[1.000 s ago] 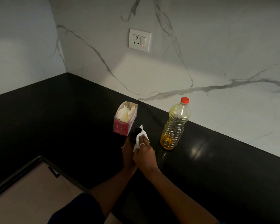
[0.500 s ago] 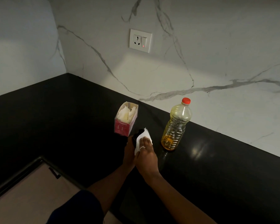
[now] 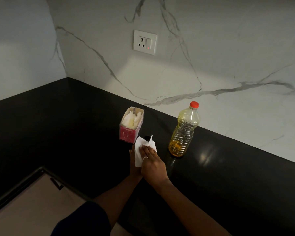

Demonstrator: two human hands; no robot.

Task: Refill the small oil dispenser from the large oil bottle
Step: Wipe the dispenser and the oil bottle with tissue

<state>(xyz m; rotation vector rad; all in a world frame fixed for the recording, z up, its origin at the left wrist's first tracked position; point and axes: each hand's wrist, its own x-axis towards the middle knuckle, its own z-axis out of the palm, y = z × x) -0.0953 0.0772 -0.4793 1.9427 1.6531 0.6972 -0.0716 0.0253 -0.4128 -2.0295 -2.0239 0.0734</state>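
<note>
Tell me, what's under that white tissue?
Only the dark top of the dispenser pokes out above the tissue. Its body is hidden by the tissue and the right hand holding it; the left hand is mostly covered too.

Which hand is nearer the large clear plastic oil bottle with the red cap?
Right. The right hand, holding a white tissue, lies just left of the bottle. The left hand sits farther left, mostly hidden by the tissue and the right hand.
</note>
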